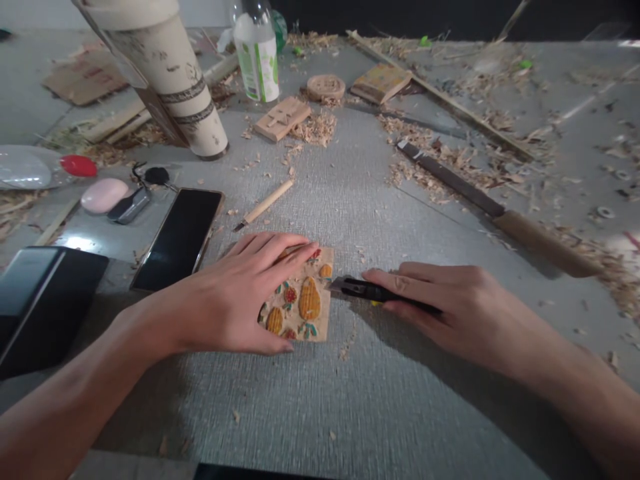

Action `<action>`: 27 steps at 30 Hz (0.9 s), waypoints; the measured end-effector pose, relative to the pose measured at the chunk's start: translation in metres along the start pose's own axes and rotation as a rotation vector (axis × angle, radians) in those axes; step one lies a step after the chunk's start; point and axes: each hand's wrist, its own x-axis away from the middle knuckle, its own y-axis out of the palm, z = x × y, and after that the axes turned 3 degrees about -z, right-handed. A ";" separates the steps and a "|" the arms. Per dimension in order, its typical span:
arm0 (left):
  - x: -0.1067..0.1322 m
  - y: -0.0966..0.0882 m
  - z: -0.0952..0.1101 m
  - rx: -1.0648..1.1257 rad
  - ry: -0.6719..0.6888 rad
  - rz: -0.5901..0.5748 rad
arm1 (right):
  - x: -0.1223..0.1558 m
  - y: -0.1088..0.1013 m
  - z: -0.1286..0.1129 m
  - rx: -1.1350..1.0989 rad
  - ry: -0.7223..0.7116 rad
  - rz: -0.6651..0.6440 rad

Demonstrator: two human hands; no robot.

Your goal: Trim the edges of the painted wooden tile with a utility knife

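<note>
A square carved wooden block (pixel 295 293) lies on the grey table, with raised shapes painted yellow-orange, red and green. Over its left part my left hand (pixel 245 287) is closed, fingers along the far side and thumb at the near side, covering some of the carving. In my right hand (pixel 450 300) is a black utility knife (pixel 367 291), its blade out and pointing left. The blade tip meets or nearly meets the block's right edge; I cannot tell which. Just beyond my left hand lies a small wooden-handled carving knife (pixel 267 203).
Left of my hands are a phone (pixel 179 239), a black folded device (pixel 50 300) and a key fob (pixel 130 205). A tall tumbler (pixel 175 87) and a bottle (pixel 256 60) stand behind. Right lies a rasp (pixel 460 183). Carved blocks (pixel 283 119) and wood shavings (pixel 320 128) are farther back.
</note>
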 end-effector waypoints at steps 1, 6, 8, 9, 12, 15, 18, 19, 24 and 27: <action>-0.001 0.001 0.000 0.002 -0.005 -0.001 | 0.000 0.000 0.000 0.003 0.000 -0.001; 0.000 0.002 -0.002 -0.009 0.012 -0.002 | 0.004 0.003 0.001 0.014 0.006 -0.008; 0.000 0.002 -0.002 -0.024 0.015 0.001 | 0.004 0.004 0.001 0.017 0.001 -0.012; 0.000 0.002 -0.002 -0.031 0.018 0.002 | 0.004 0.004 0.001 0.019 -0.003 -0.015; -0.003 0.003 -0.002 -0.039 0.030 0.008 | 0.004 0.005 0.000 0.025 -0.013 -0.013; -0.004 0.004 -0.002 -0.042 0.043 0.018 | 0.003 0.006 0.000 0.057 -0.037 0.001; -0.005 0.004 -0.002 -0.057 0.054 0.021 | 0.002 0.008 0.002 0.106 -0.072 0.002; -0.005 0.004 -0.002 -0.060 0.054 0.017 | 0.002 0.008 0.004 0.120 -0.084 -0.001; -0.006 0.003 -0.002 -0.058 0.054 0.012 | 0.000 0.009 0.009 0.181 -0.152 0.010; -0.007 0.003 -0.002 -0.060 0.044 -0.001 | 0.000 0.009 0.008 0.194 -0.162 0.019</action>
